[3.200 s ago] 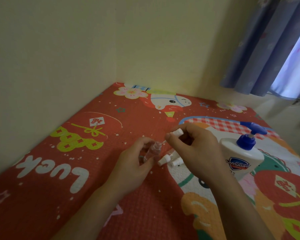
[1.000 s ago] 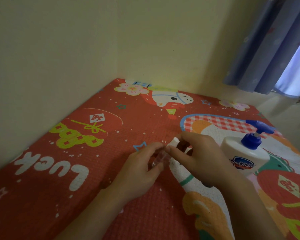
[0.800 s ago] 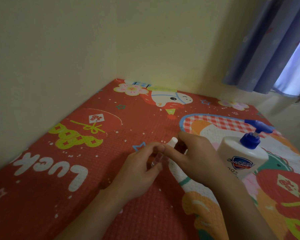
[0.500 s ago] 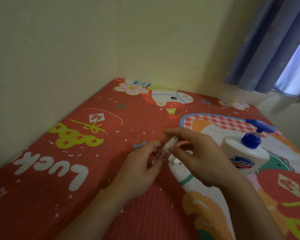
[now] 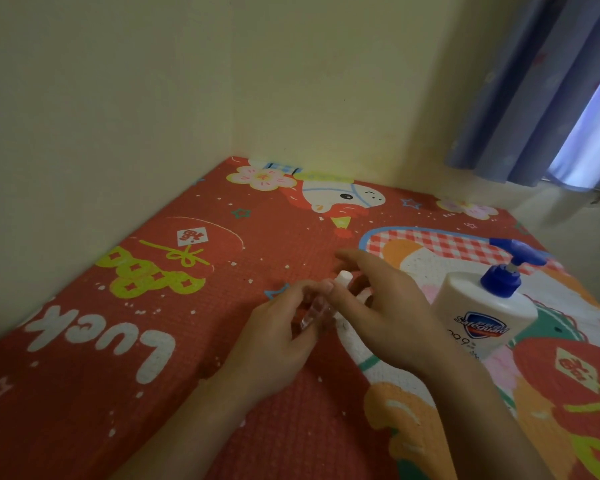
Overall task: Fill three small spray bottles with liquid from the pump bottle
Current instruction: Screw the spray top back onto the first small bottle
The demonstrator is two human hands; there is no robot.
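A small clear spray bottle with a white cap, tilted toward 1 o'clock, is pinched by the left hand fingers and by the right hand at the cap, over a red cartoon-printed mat.

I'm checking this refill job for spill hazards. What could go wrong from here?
1. The left hand holds the small clear spray bottle tilted; if its white cap at the right hand is not seated, liquid may leak onto the mat.
2. The pump bottle stands close beside the right wrist; a sideways move might knock it over.
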